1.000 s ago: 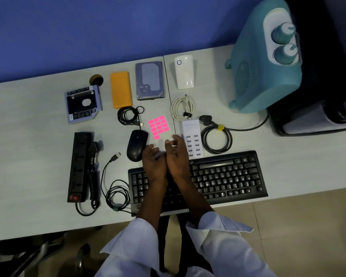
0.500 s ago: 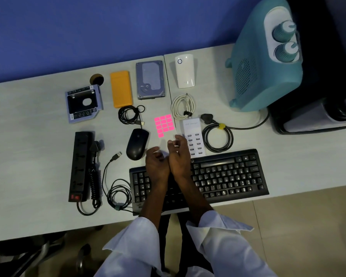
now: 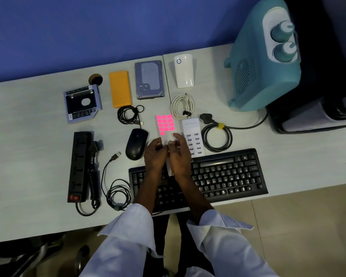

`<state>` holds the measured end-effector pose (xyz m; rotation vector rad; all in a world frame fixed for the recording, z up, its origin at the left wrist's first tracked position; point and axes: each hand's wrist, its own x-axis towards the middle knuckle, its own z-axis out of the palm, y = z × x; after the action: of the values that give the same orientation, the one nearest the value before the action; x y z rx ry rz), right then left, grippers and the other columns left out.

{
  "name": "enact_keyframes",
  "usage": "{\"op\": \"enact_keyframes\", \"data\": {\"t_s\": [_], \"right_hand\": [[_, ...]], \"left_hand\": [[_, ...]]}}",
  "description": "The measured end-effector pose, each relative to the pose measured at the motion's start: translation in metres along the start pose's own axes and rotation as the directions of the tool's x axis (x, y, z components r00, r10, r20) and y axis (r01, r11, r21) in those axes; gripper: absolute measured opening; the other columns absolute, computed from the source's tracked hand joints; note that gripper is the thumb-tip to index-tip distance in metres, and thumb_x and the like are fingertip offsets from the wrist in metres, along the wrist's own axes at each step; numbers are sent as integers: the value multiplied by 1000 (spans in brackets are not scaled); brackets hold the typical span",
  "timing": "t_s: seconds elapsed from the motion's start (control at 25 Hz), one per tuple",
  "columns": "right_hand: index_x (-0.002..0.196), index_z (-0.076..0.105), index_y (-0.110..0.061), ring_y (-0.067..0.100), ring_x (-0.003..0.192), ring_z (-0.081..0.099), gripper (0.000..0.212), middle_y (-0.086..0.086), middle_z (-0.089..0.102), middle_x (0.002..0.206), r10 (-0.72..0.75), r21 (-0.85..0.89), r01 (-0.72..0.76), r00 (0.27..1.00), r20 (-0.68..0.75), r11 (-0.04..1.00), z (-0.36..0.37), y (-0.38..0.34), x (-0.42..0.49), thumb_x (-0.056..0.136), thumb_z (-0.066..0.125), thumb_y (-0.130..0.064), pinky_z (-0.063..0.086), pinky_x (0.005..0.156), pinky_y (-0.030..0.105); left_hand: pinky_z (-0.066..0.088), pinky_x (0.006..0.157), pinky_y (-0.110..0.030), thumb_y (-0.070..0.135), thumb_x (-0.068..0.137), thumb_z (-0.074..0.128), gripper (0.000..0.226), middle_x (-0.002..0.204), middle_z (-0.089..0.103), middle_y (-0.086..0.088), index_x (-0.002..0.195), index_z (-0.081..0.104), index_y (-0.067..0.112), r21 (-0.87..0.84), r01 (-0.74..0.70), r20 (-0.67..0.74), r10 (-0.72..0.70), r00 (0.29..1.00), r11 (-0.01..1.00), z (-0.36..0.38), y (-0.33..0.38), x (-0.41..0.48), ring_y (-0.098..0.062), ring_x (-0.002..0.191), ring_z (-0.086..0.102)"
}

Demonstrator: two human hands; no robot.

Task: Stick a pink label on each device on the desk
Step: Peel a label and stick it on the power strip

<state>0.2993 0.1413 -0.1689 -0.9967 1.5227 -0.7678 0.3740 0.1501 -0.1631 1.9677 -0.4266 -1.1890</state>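
Observation:
A sheet of pink labels (image 3: 165,124) lies between the black mouse (image 3: 136,143) and the white USB charger (image 3: 192,130). Its bare white near end is pinched between my left hand (image 3: 155,155) and my right hand (image 3: 178,156), whose fingertips meet just above the black keyboard (image 3: 224,174). Other devices lie around: a black power strip (image 3: 79,166), a drive caddy (image 3: 82,102), an orange case (image 3: 120,91), a hard drive (image 3: 149,79) and a white plug-in box (image 3: 184,70). I see no pink label on any of them.
Coiled cables lie among the devices: a black USB lead (image 3: 129,114), a white cable (image 3: 181,106), a black mains cord (image 3: 217,136) and the mouse lead (image 3: 116,193). A teal heater (image 3: 264,62) stands at the far right beside a dark computer case (image 3: 316,116).
The label sheet has shifted right and turned straighter, now close to the USB charger. Both hands have stayed over the keyboard's far edge, fingers working at the sheet's near end.

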Motion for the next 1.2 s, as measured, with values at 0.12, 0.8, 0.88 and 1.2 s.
{"op": "enact_keyframes", "data": {"t_s": [0.12,0.8,0.88,1.2], "right_hand": [[124,65,-22,13,101,64,35,-4,68,115,-106,-43,107,994,15,993,-3,1,1,91,56,-27,54,88,31],[102,71,-19,10,80,62,29,0,64,95,-275,-207,273,961,24,939,1,-7,13,77,76,-7,53,71,23],[99,72,-17,8,79,61,25,-1,66,98,-278,-203,277,960,24,939,1,-7,13,76,77,-8,53,70,22],[91,76,-21,7,77,65,8,-4,71,90,-288,-242,287,957,32,927,0,-4,18,85,70,-18,56,70,30]], "left_hand": [[57,88,-46,16,92,62,13,97,76,-7,100,73,13,123,-169,-41,176,984,978,-6,-2,6,-23,92,71],[48,70,-3,-11,81,67,30,97,70,1,106,73,4,269,-373,61,371,927,888,-28,-1,10,4,81,63],[48,70,-4,-12,81,66,29,96,71,0,102,74,5,263,-365,45,366,929,893,-28,-1,10,7,78,63],[50,72,-7,-12,80,68,31,91,71,6,95,73,14,251,-416,87,407,909,874,-31,-3,15,11,81,64]]}}
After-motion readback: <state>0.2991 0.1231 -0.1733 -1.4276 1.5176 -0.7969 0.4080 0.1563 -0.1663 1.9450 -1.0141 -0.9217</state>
